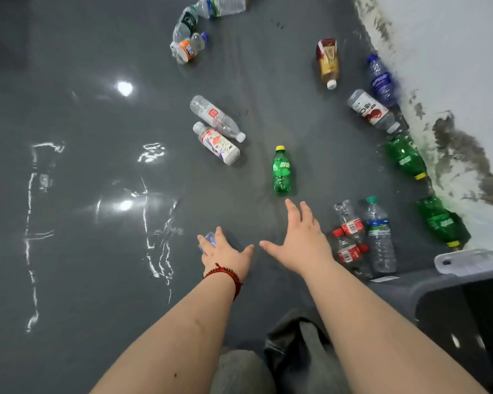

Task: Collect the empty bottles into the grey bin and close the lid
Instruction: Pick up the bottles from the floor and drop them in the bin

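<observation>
Several empty plastic bottles lie scattered on the glossy grey floor (97,137). A small green bottle (281,170) with a yellow cap lies just beyond my right hand (299,240), which is open, fingers spread, holding nothing. My left hand (227,255), with a red bead bracelet, rests over a small clear bottle with a blue label (209,240), mostly hidden under the fingers. Two red-capped clear bottles (349,240) and a tall clear one (379,237) lie right of my right hand. The grey bin (453,302) stands open at lower right, its lid (467,261) behind.
Two white-capped bottles (217,129) lie mid-floor. More bottles sit along the stained white wall (453,81): two green ones (406,156), a blue one (380,81), a white-red one (372,110), an amber one (328,62). Another cluster (194,32) lies far back. My knees are at bottom centre.
</observation>
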